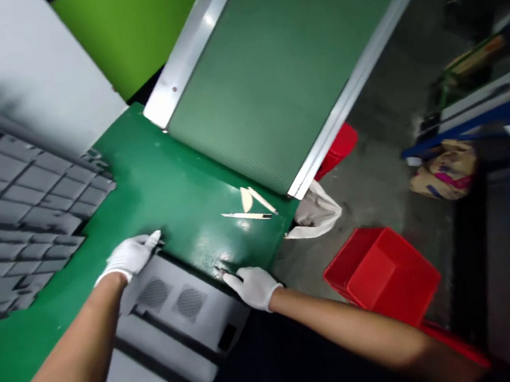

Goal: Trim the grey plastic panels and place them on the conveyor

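Both my hands wear white gloves. My left hand (130,256) rests on the far edge of a grey plastic panel (177,309) with two round mesh grilles, its fingers curled over that edge and one finger pointing out. At the panel's right corner, by the edge of the green table (159,185), my right hand (252,286) is closed in a pinch on a small dark thing I cannot make out. A slim knife-like tool (246,216) and pale plastic slivers (252,199) lie on the table just beyond my right hand.
A ribbed green conveyor belt (276,68) with metal rails runs away from the table. Stacked grey moulded panels (10,206) sit at the left. On the floor at the right stand red bins (385,274), a white bag (315,211) and a printed sack (446,167).
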`<state>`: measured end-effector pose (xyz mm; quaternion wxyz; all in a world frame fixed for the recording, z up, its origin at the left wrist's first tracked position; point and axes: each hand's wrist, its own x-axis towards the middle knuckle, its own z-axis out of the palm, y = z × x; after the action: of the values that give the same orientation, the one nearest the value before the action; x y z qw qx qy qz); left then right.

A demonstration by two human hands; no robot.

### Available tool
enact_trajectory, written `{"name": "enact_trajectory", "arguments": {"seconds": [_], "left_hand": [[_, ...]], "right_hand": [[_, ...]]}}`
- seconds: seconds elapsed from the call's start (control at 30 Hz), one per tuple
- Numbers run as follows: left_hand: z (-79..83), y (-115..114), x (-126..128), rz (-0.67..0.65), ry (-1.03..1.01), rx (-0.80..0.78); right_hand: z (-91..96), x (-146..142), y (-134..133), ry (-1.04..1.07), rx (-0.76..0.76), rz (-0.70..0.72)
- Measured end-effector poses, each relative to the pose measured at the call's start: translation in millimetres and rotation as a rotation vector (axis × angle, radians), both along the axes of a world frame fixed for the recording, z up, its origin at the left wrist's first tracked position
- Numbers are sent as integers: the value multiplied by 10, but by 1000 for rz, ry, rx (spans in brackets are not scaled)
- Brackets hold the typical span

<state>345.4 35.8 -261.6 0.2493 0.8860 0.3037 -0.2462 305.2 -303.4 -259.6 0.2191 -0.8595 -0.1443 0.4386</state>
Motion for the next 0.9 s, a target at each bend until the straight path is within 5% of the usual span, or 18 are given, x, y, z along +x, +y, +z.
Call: {"name": "enact_trajectory", "arguments": {"seconds": [0.1,0.33,0.9], "left_hand": [[-36,90,-183,36,-38,-233],[-3,111,-251,118,-122,-309],[-178,221,-274,58,-91,-411]], "right_hand": [[-35,126,513,-30,20,83],[-70,367,1370,-37,-12,194],[-123,513,1760,-42,-24,348]]}}
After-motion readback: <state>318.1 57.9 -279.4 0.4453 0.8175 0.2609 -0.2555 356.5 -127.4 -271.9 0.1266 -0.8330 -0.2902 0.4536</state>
